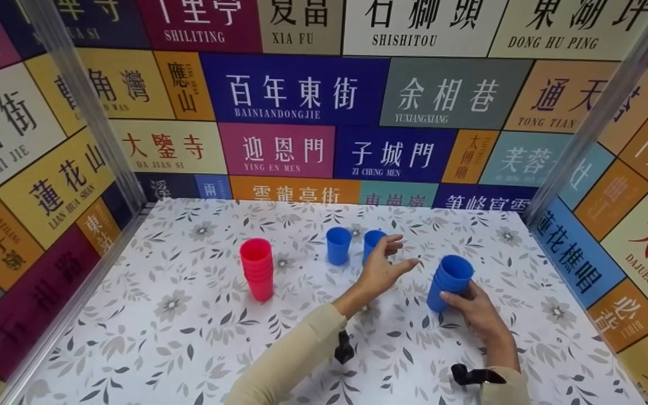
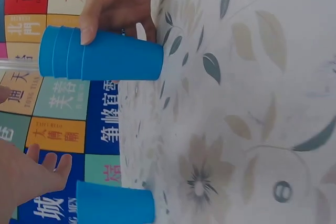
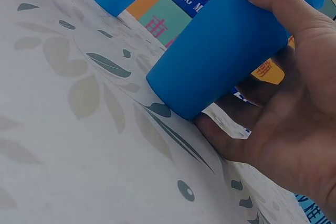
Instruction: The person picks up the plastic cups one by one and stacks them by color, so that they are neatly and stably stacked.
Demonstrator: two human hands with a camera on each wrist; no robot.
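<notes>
My right hand (image 1: 478, 312) grips a stack of several nested blue cups (image 1: 449, 284), thumb on the near side and fingers around the far side. In the right wrist view the base of the stack (image 3: 210, 51) is close over the tablecloth. My left hand (image 1: 379, 273) holds nothing; its fingers and thumb are spread apart. Behind it stands a single blue cup (image 1: 371, 242), partly hidden by the hand. Another blue cup (image 1: 338, 246) stands upright just left of that one.
A stack of several red cups (image 1: 257, 270) stands upright on the left part of the table. White cloth with a leaf pattern covers the table (image 1: 189, 349). Printed panels (image 1: 301, 90) rise behind and at both sides, with clear posts (image 1: 588, 124) at the corners.
</notes>
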